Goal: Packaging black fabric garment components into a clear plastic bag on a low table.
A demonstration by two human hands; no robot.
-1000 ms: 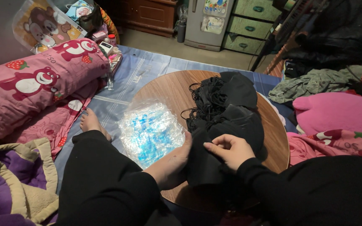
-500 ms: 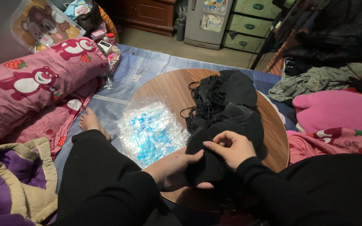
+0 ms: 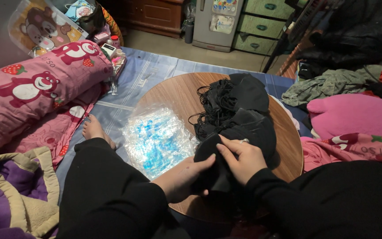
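Right now the fingers of the right hand [image 3: 243,159] are curled down over a black face mask [image 3: 217,166], thumb and forefinger pinching its upper edge; a ring shows on one finger. Under the same mask, the left hand [image 3: 183,176] lies palm up with its fingers closed around the lower part, so both hands grip this one piece between them. It sits at the near edge of the round wooden surface [image 3: 177,95], just in front of the person's black sleeves.

Touching it on the far side is a heap of black masks [image 3: 239,104] with tangled ear loops, spread across the middle of the surface. Just left of the hands, a stack of clear plastic bags [image 3: 158,137] with blue print lies partly on the surface and hangs over its left edge. A bare foot [image 3: 94,129] rests on the blue sheet [image 3: 155,71] beside the stack. Farther left is a pink bolster pillow [image 3: 36,93] with bear and strawberry pictures, and a beige and purple blanket [image 3: 14,190] is bunched in the near left corner. To the right lies a pink cushion [image 3: 354,115]; green drawers [image 3: 261,26] stand well beyond.
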